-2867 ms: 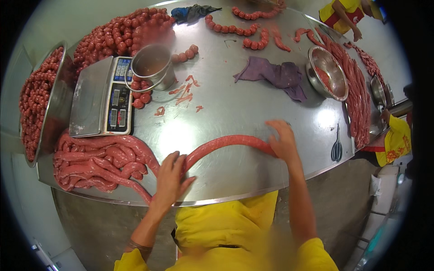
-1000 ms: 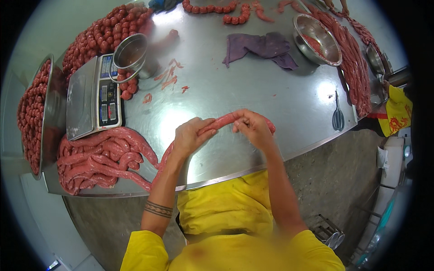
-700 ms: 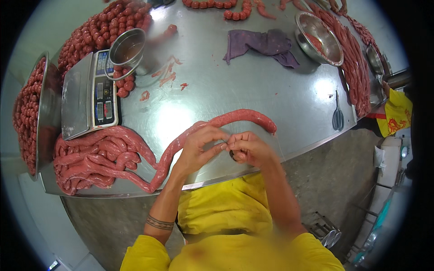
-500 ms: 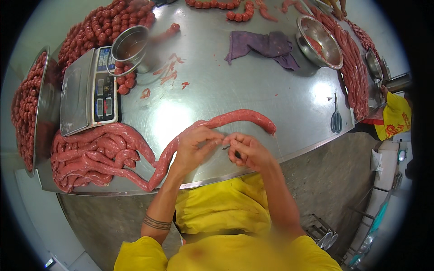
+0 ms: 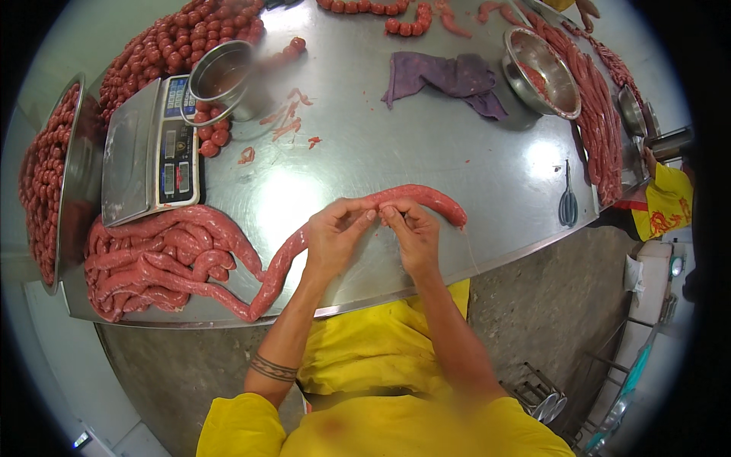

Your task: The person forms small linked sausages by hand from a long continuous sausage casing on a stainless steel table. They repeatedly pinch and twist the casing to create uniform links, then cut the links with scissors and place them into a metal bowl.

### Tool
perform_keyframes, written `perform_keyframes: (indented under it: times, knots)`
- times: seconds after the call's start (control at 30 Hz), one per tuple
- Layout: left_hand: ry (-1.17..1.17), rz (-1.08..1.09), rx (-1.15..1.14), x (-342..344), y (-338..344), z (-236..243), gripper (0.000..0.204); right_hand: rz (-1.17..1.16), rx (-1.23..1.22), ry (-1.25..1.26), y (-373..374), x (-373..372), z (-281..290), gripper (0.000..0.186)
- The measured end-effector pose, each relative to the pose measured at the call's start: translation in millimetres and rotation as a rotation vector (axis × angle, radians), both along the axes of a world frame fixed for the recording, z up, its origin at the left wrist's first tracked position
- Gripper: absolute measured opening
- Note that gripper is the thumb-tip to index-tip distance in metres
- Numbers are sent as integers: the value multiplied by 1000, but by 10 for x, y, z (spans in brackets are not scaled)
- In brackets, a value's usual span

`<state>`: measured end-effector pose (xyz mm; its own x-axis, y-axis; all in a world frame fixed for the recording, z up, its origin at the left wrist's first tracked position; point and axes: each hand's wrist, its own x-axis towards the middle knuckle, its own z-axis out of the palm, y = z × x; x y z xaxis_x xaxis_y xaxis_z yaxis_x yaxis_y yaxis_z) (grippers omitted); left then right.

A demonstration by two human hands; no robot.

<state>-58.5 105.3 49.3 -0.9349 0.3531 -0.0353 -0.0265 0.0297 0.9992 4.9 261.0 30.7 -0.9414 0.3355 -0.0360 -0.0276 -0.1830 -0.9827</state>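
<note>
A long raw sausage curves across the steel table, joined to a coiled heap of sausage on the left, with a thin strand at its right end. My left hand and my right hand meet over the middle of the sausage, fingertips pinched together against it; what they hold there is too small and hidden to make out. Grey-handled scissors lie to the right.
A scale, steel bucket, tray of small links and piles of linked sausages occupy the left. A purple cloth, steel bowl and long sausages are at the back right, where a co-worker in yellow shows.
My hands have risen from below the sausage onto it, and the small dark object seen at my fingers is now hidden. Earlier they held and stretched the sausage.
</note>
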Motion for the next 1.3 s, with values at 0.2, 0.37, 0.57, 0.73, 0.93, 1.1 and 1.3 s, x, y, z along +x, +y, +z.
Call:
perform_keyframes:
  times: [0.2, 0.37, 0.57, 0.73, 0.93, 1.1, 1.3]
  knots:
    - [762, -84, -546, -251, -130, -158, 33, -4, 598, -17, 273, -242, -156, 14]
    - [714, -160, -568, -290, -169, -258, 31, 3, 658, 87, 318, -310, -288, 12]
    - [666, -165, -571, -281, -169, -311, 27, -132, 514, 61, 324, -348, -153, 12]
    - [754, -156, -589, -251, -132, -372, 30, -173, 529, -164, 612, -1030, -69, 14]
    - [784, -162, -650, -222, -117, -270, 42, -91, -239, -286, 638, -2548, -267, 23]
    - [680, 159, -896, 185, -549, -235, 44, -297, 698, -43, 809, -1662, -49, 33]
    - [174, 12, -870, 642, -1315, -109, 35, -121, 1277, -213, 1227, 488, -184, 37]
